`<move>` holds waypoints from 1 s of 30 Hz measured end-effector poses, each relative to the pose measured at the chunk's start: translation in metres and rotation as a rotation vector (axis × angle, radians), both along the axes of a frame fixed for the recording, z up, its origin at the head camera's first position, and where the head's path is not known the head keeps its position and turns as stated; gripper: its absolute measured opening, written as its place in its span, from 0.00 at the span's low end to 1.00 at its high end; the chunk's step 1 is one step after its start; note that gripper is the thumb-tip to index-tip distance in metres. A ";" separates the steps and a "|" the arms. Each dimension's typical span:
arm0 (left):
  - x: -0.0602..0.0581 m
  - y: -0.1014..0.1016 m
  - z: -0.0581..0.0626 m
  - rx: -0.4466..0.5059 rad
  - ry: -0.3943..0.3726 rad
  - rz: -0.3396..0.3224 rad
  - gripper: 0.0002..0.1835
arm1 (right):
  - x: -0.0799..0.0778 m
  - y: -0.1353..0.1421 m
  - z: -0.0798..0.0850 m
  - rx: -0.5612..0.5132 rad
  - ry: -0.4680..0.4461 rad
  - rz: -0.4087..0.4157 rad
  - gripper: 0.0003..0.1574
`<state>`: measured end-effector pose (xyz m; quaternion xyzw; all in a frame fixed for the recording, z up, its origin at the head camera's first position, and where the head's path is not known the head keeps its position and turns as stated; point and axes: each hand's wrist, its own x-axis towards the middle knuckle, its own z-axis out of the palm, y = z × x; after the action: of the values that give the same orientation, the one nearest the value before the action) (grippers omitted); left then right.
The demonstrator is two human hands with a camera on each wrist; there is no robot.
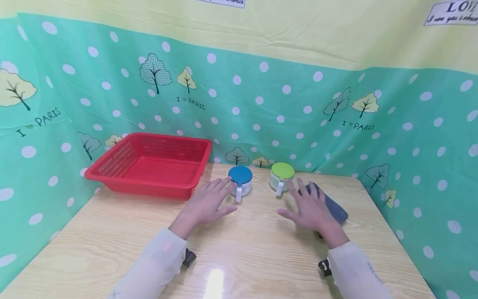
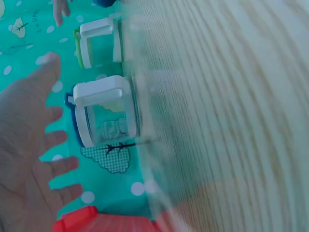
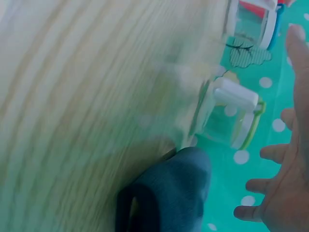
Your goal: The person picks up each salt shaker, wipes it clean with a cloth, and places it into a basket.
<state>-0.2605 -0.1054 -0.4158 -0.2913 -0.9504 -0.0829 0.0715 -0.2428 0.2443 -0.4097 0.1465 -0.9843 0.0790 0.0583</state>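
Head view high, downward; wrist views low; shared blue-lidded jar (image 1: 242, 180)

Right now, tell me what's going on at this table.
A person has both hands out, fingers spread, holding nothing. The left grip is near the blue-lidded mug. The right grip is near the green-lidded mug and, in the head view, partly hides a dark blue item. Both mugs stand upright, lidded, handles toward the person. The red basket sits off to the person's left.

I saw a red basket (image 1: 145, 189), a blue lid (image 1: 240, 174), a lime-green lid (image 1: 282, 170), a slate-blue case (image 1: 336, 208), a pale wood-grained table (image 1: 261, 249) and white-dotted turquoise cloth (image 1: 269, 104).
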 end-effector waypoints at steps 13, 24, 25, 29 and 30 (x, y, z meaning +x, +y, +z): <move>-0.019 0.008 -0.006 0.025 -0.065 0.092 0.29 | -0.010 0.043 -0.003 0.024 -0.030 -0.074 0.53; -0.036 0.025 -0.013 0.269 -0.218 0.096 0.18 | -0.006 0.065 -0.013 0.065 -0.061 -0.088 0.50; -0.037 0.027 -0.013 0.305 -0.242 0.104 0.18 | -0.007 0.066 -0.014 0.068 -0.069 -0.089 0.51; -0.038 0.033 -0.014 0.394 -0.279 0.148 0.20 | -0.007 0.072 -0.017 0.071 -0.115 -0.086 0.55; -0.038 0.035 -0.014 0.402 -0.274 0.158 0.20 | -0.007 0.072 -0.018 0.070 -0.128 -0.086 0.56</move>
<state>-0.2987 -0.0706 -0.4296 -0.1819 -0.9355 -0.3030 0.0051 -0.2497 0.3166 -0.4274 0.1007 -0.9936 0.0511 -0.0066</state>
